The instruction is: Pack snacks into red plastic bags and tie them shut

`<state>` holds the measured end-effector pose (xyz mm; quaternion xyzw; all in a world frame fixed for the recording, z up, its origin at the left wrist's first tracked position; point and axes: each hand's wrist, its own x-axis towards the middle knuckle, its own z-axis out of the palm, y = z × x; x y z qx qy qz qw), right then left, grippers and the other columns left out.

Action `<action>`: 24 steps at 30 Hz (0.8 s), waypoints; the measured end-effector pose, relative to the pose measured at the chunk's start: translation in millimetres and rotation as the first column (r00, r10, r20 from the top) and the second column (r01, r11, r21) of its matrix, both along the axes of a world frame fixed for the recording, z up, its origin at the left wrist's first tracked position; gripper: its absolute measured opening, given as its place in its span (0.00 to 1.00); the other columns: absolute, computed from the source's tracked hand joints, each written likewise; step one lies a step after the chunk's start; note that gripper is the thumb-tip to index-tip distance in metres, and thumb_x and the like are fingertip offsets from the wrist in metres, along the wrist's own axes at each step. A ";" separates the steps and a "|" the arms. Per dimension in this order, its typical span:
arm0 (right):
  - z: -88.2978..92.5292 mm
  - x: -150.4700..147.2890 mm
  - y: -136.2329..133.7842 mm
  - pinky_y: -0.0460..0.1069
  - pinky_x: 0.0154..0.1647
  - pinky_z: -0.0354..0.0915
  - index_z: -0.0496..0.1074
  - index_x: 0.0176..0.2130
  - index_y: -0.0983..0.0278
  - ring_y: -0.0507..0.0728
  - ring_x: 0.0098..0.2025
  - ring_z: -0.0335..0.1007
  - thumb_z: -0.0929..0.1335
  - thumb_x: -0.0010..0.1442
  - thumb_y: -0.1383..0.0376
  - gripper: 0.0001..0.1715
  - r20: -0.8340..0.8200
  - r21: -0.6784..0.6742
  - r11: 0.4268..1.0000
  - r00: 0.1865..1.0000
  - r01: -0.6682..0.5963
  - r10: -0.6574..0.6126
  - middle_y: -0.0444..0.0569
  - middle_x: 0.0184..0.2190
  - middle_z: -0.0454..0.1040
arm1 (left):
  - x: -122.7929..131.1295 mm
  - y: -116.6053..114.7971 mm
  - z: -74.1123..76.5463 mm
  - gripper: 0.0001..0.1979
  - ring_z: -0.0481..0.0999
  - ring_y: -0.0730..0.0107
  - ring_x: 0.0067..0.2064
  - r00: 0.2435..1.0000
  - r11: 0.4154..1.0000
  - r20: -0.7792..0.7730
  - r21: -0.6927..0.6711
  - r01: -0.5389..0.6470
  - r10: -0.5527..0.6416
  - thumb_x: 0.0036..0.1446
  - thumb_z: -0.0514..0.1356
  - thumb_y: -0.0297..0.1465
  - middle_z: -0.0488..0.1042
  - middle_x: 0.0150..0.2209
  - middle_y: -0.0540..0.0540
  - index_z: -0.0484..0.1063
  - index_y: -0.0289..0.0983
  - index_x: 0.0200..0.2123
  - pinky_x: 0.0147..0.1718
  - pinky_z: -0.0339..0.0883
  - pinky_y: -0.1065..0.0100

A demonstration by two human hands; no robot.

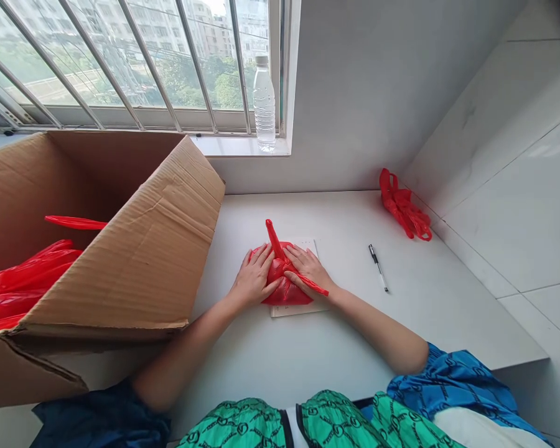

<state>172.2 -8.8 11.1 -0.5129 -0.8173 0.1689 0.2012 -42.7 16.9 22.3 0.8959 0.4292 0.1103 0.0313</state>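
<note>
Basically, the left hand (254,277) and right hand (310,270) lie spread flat, not gripping, on a crinkly red plastic bag (284,283), bundled on a paper sheet (298,309) on the white worktop (354,323).

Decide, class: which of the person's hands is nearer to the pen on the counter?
Right hand: on the red plastic bag, left of the pen; the left hand lies farther left, across the bag.
</note>
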 end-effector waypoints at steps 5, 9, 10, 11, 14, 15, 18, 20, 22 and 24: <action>-3.3 -0.9 -0.3 0.62 0.74 0.37 0.47 0.72 0.61 0.58 0.74 0.39 0.53 0.72 0.48 0.37 -0.003 0.005 1.000 1.000 -0.003 0.003 0.48 0.72 0.49 | -1.0 0.2 -2.7 0.34 0.51 0.51 0.72 0.999 0.999 0.044 -0.037 0.013 -0.011 0.65 0.51 0.44 0.54 0.70 0.34 0.56 0.31 0.68 0.69 0.42 0.45; -3.3 -1.1 0.5 0.62 0.74 0.37 0.46 0.72 0.59 0.58 0.74 0.39 0.54 0.72 0.47 0.37 0.012 0.000 1.000 1.000 -0.004 0.004 0.48 0.72 0.49 | -2.1 1.5 -5.0 0.34 0.50 0.52 0.72 0.997 0.997 0.070 -0.075 0.027 -0.022 0.66 0.50 0.45 0.54 0.70 0.34 0.55 0.32 0.68 0.69 0.43 0.46; -3.2 -1.2 0.6 0.62 0.74 0.37 0.46 0.72 0.59 0.58 0.74 0.39 0.54 0.72 0.48 0.37 0.019 -0.002 1.000 1.000 -0.004 0.004 0.48 0.72 0.49 | -2.2 1.7 -5.5 0.34 0.50 0.52 0.72 0.997 0.996 0.071 -0.081 0.030 -0.024 0.66 0.50 0.45 0.54 0.70 0.34 0.55 0.32 0.68 0.69 0.43 0.46; -3.2 -1.4 0.7 0.62 0.74 0.37 0.46 0.72 0.59 0.58 0.74 0.39 0.54 0.72 0.48 0.37 0.025 -0.003 1.000 1.000 -0.004 0.004 0.48 0.72 0.49 | -2.2 1.7 -5.9 0.34 0.49 0.53 0.72 0.997 0.996 0.069 -0.086 0.030 -0.024 0.66 0.50 0.45 0.53 0.71 0.35 0.55 0.32 0.69 0.69 0.42 0.47; -2.8 -1.8 0.4 0.62 0.74 0.37 0.46 0.72 0.59 0.58 0.74 0.39 0.53 0.72 0.48 0.37 0.033 -0.008 1.000 0.999 -0.005 0.005 0.48 0.72 0.49 | -2.1 1.0 -6.3 0.34 0.47 0.54 0.73 0.998 0.995 0.052 -0.096 0.026 -0.021 0.67 0.48 0.46 0.52 0.71 0.36 0.54 0.31 0.69 0.70 0.42 0.48; -2.7 -2.0 0.3 0.62 0.74 0.37 0.47 0.72 0.59 0.58 0.74 0.39 0.53 0.72 0.48 0.37 0.031 -0.010 1.000 0.999 -0.005 0.006 0.48 0.72 0.50 | -2.0 0.6 -6.2 0.34 0.47 0.54 0.73 0.999 0.995 0.050 -0.098 0.025 -0.020 0.67 0.48 0.46 0.51 0.71 0.36 0.54 0.32 0.69 0.69 0.42 0.48; -2.5 -2.2 -0.2 0.62 0.74 0.37 0.48 0.72 0.60 0.58 0.74 0.40 0.53 0.73 0.48 0.36 0.027 -0.012 1.000 1.000 -0.004 0.004 0.49 0.72 0.51 | -2.0 -0.3 -6.1 0.34 0.47 0.54 0.73 0.999 0.995 0.047 -0.102 0.019 -0.015 0.68 0.48 0.46 0.51 0.72 0.37 0.54 0.33 0.69 0.69 0.43 0.48; -2.8 -2.3 -0.4 0.62 0.74 0.37 0.48 0.72 0.61 0.59 0.74 0.41 0.54 0.72 0.48 0.37 0.031 -0.007 1.000 1.000 -0.004 0.004 0.49 0.72 0.51 | -2.2 -0.5 -6.7 0.33 0.46 0.54 0.73 0.999 0.995 0.045 -0.103 0.017 -0.012 0.68 0.48 0.46 0.50 0.72 0.37 0.55 0.32 0.69 0.69 0.44 0.48; -3.4 -2.2 -0.3 0.62 0.74 0.37 0.48 0.72 0.62 0.59 0.74 0.40 0.54 0.73 0.48 0.37 0.034 -0.001 1.000 0.999 -0.004 0.004 0.50 0.72 0.51 | -2.4 -0.3 -7.9 0.33 0.47 0.54 0.73 0.999 0.995 0.051 -0.102 0.018 -0.013 0.68 0.48 0.46 0.51 0.72 0.37 0.55 0.32 0.69 0.69 0.44 0.48; -4.2 -2.2 -0.1 0.62 0.74 0.37 0.48 0.72 0.61 0.59 0.74 0.40 0.53 0.73 0.48 0.37 0.034 0.001 1.000 0.999 -0.006 0.006 0.50 0.72 0.51 | -2.7 0.1 -9.2 0.33 0.47 0.53 0.73 0.997 0.995 0.069 -0.100 0.023 -0.016 0.67 0.48 0.46 0.52 0.71 0.37 0.56 0.33 0.68 0.69 0.44 0.47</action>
